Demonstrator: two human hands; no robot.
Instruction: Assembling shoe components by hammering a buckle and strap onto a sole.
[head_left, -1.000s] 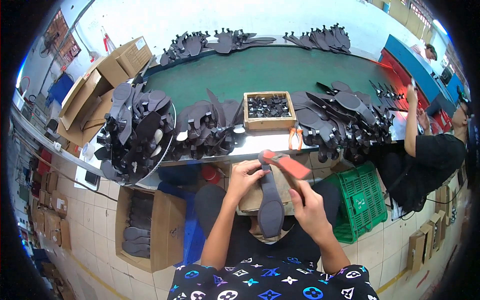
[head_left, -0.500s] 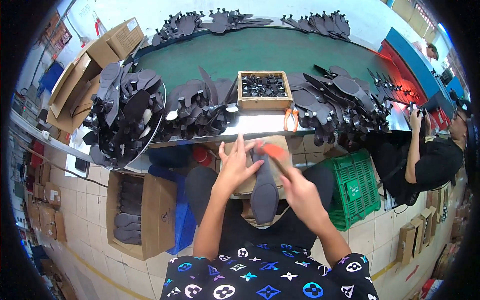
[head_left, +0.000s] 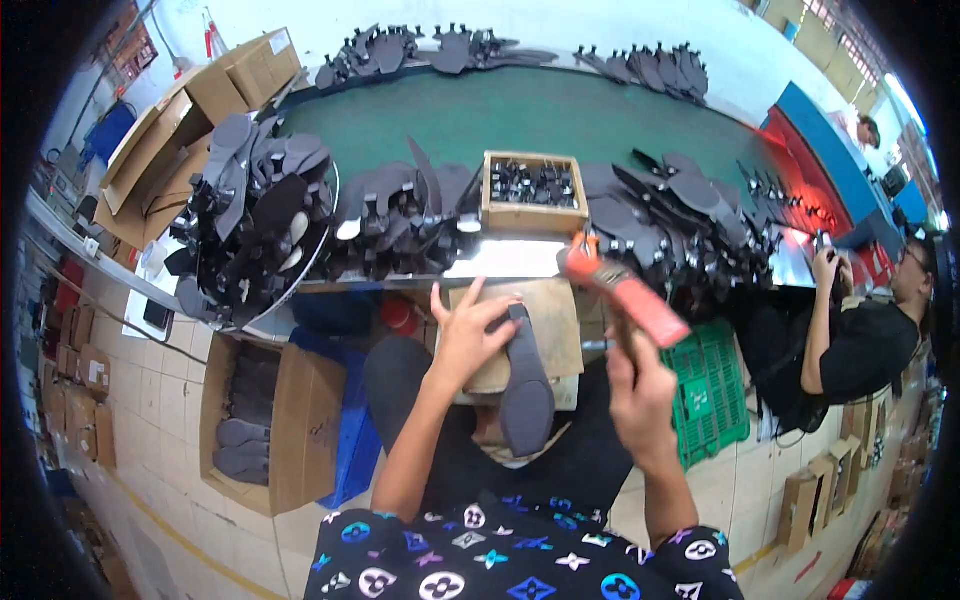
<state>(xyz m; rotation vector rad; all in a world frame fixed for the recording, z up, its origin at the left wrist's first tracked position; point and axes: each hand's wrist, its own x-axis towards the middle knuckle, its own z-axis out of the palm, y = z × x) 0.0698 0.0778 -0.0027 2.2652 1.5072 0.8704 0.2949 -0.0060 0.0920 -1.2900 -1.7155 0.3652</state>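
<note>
A dark grey shoe sole (head_left: 528, 400) lies in front of me on a tan pad-covered block (head_left: 555, 335), its wide end toward my body. My left hand (head_left: 470, 342) holds the sole's narrow far end between thumb and a finger, with other fingers spread away from it. A small black piece (head_left: 517, 312) sits at that end, partly hidden by my fingers. My right hand (head_left: 642, 395) is closed round the handle of a hammer (head_left: 640, 305) with a red-orange head, blurred and raised to the right of the sole, apart from it.
On the bench ahead stands a wooden box (head_left: 535, 215) of small black parts, between piles of soles (head_left: 400, 220). Orange-handled pliers (head_left: 584, 243) lie partly behind the hammer. A cardboard box (head_left: 305, 420) of soles stands left, a green crate (head_left: 710, 400) right. A co-worker (head_left: 860, 330) sits at right.
My right hand has lifted the hammer from over the sole's far end and moved it to the right. My left hand stays at that end; its finger now bends over it.
</note>
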